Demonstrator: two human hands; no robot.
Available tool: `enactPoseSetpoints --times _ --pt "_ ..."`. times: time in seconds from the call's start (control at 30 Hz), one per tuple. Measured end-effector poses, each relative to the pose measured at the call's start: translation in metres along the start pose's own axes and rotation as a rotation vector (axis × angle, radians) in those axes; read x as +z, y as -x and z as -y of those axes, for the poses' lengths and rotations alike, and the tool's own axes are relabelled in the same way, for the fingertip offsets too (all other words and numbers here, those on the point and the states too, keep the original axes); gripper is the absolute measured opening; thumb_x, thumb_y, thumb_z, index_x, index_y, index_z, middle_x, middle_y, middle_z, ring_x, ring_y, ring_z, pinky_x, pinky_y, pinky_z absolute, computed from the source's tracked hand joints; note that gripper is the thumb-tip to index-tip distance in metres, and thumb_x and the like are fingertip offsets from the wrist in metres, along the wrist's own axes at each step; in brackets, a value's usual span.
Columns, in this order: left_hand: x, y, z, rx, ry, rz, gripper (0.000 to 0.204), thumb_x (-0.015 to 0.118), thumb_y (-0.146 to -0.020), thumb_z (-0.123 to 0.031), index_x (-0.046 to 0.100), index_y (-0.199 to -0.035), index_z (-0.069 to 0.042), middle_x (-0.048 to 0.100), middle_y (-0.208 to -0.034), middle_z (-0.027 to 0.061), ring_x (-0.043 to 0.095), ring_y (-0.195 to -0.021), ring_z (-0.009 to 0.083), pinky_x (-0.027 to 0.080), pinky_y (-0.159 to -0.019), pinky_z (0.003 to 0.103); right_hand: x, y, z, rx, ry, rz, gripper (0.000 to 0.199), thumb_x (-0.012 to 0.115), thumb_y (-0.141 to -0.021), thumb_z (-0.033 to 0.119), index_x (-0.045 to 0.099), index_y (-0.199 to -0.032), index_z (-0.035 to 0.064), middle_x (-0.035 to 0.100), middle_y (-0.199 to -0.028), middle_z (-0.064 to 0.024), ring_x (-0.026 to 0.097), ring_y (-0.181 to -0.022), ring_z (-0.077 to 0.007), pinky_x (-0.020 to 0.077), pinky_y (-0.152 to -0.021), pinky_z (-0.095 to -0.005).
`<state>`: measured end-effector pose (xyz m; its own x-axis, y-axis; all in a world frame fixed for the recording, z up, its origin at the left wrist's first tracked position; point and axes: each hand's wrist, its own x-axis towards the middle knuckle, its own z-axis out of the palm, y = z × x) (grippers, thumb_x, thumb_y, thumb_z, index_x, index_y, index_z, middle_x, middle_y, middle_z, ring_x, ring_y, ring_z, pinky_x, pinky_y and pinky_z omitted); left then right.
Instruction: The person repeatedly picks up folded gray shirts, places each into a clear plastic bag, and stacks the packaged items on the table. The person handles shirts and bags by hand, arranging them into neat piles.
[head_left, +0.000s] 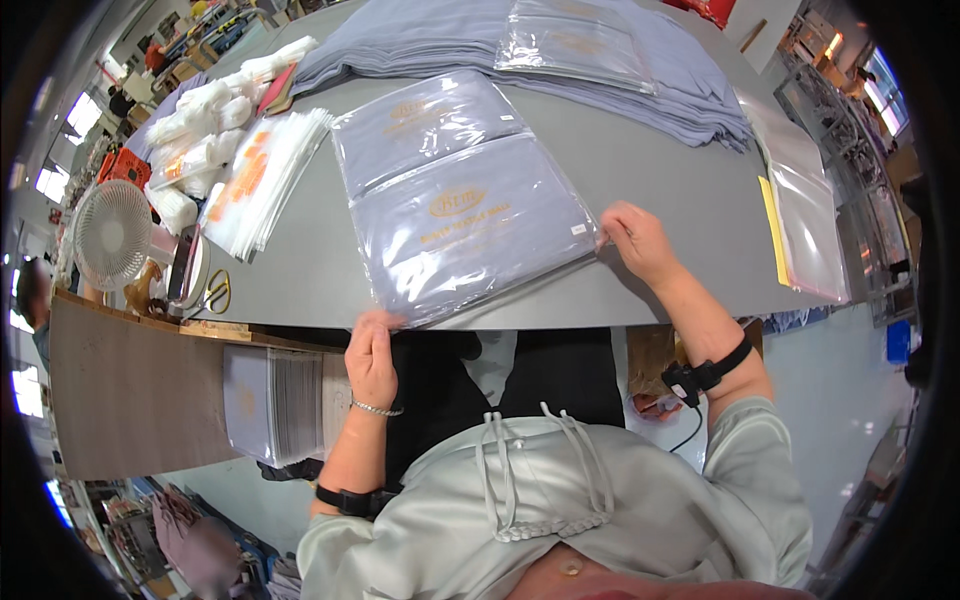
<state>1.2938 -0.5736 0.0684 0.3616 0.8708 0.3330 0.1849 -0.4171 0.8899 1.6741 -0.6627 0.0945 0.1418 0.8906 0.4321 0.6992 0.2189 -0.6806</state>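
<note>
In front of me on the table lies a clear plastic bag (480, 230) with folded lavender cloth inside and gold print on it. It overlaps a like bag (425, 115) on its far side. My left hand (372, 360) is closed on the bag's near left corner at the table edge, its fingertips a little blurred. At the near right corner, my right hand (640, 243) pinches the bag's edge between thumb and curled fingers. Farther back, more bagged cloth (575, 45) rests on a wide pile of lavender cloth (400, 40).
White plastic bags with orange print (260, 185) lie left, near white bundles (215, 110), a fan (113, 232) and scissors (218, 292). Clear empty bags (800, 210) lie along the table's right side. Below the table at left stands a stack of packed cloth (250, 400).
</note>
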Motion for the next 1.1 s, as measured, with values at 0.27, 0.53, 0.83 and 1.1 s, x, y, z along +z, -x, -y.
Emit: enactPoseSetpoints --times 0.27,0.53,0.83,1.1 --pt "0.002 -0.06 0.016 -0.355 -0.139 -0.191 0.032 0.045 -0.096 -0.018 0.048 -0.07 0.0 0.049 -0.054 0.0053 0.049 -0.049 0.0127 0.038 -0.047 0.028 0.048 -0.036 0.007 0.487 0.266 -0.046 0.029 0.05 -0.092 0.028 0.057 -0.085 0.0003 0.061 -0.073 -0.0199 0.059 -0.069 -0.0369 0.0467 -0.065 -0.0422" --pt "0.008 -0.074 0.015 0.118 -1.108 0.068 0.037 0.047 -0.084 -0.003 0.049 -0.121 0.0 0.042 -0.129 0.0197 0.047 -0.113 0.0357 0.037 -0.095 0.045 0.054 -0.066 0.007 0.722 0.611 0.113 0.027 0.057 -0.082 0.019 0.054 -0.101 -0.0004 0.063 -0.093 -0.0207 0.061 -0.085 -0.0391 0.0478 -0.077 -0.0475" --pt "0.021 -0.106 0.021 -0.086 -0.821 0.015 0.045 0.044 -0.092 -0.018 0.041 -0.133 0.002 0.04 -0.137 0.022 0.037 -0.127 0.0368 0.03 -0.105 0.044 0.095 -0.063 0.002 0.155 0.568 0.008 0.052 0.05 -0.091 0.032 0.042 -0.132 0.002 0.045 -0.132 -0.022 0.043 -0.123 -0.0368 0.0378 -0.1 -0.0398" --pt "-0.009 -0.15 0.027 -0.62 0.109 0.042 0.047 0.045 -0.096 -0.033 0.049 -0.122 0.007 0.06 -0.111 0.0185 0.06 -0.1 0.0267 0.047 -0.086 0.034 0.078 -0.098 0.001 0.676 -0.337 -0.047 0.053 0.055 -0.09 0.029 0.041 -0.131 -0.0015 0.055 -0.119 -0.0212 0.057 -0.105 -0.0294 0.0454 -0.089 -0.0368"
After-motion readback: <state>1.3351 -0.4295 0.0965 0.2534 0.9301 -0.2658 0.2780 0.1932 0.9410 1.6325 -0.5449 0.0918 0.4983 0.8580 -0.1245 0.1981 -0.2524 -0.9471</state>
